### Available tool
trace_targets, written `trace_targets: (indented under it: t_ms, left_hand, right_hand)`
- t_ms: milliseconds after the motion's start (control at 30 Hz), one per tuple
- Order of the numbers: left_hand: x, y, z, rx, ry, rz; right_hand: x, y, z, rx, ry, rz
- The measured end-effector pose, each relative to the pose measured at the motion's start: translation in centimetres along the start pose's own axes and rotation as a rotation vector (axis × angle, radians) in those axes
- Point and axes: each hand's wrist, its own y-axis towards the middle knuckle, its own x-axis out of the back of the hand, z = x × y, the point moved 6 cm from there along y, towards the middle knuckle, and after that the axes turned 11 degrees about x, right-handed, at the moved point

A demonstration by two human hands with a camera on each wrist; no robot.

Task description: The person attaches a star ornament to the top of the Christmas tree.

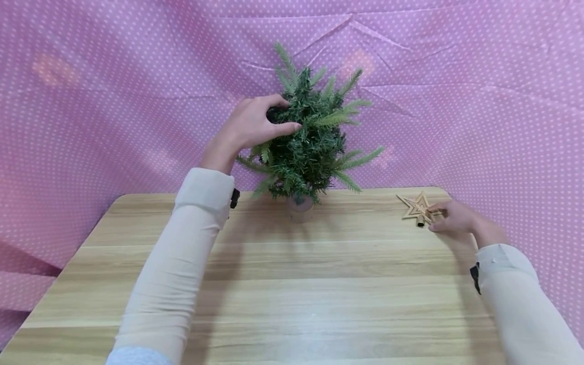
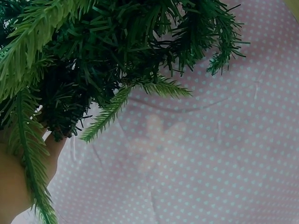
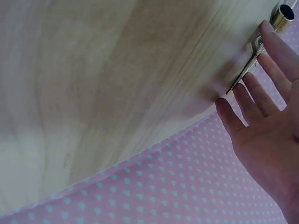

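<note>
A small artificial Christmas tree [image 1: 310,137], dark green with lighter sprigs, stands upright near the table's back edge on a pale round base [image 1: 300,209]. My left hand [image 1: 255,119] holds its upper left side between thumb and fingers; the fingertips are partly hidden in the foliage. In the left wrist view, branches [image 2: 117,42] cover most of that hand. At the back right, a gold star tree topper [image 1: 416,207] with a short tube socket [image 3: 283,17] lies at the table surface. My right hand [image 1: 456,220] pinches its right side, thumb in front and fingers behind.
The light wood-grain table [image 1: 292,294] has rounded back corners. Right behind it hangs a pink curtain [image 1: 456,101] with pale dots. Dark straps show at both sleeves.
</note>
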Motion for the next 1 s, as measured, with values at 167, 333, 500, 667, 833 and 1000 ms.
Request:
trace_targets:
  t_ms: [167, 333, 500, 667, 833, 1000]
  left_hand:
    - [0.0, -0.1, 0.1, 0.008, -0.003, 0.008]
    - [-0.1, -0.1, -0.1, 0.002, 0.009, 0.005]
    - [-0.3, -0.1, -0.1, 0.004, 0.025, 0.009]
    - [-0.5, 0.0, -0.1, 0.012, 0.014, 0.014]
    - [-0.4, 0.0, 0.1, 0.014, 0.007, 0.008]
    - [-0.3, 0.0, 0.2, 0.013, 0.008, 0.006]
  right_hand:
    - [0.1, 0.0, -0.2, -0.029, 0.020, -0.008]
    - [0.0, -0.4, -0.9, -0.123, 0.072, -0.029]
    - [-0.4, -0.9, -1.6, -0.203, 0.158, -0.037]
    - [-0.5, -1.1, -1.7, -0.203, 0.133, -0.063]
    - [-0.2, -0.9, -1.5, -0.207, 0.100, -0.081]
    - [0.2, -0.5, -1.1, -0.201, 0.090, -0.106]
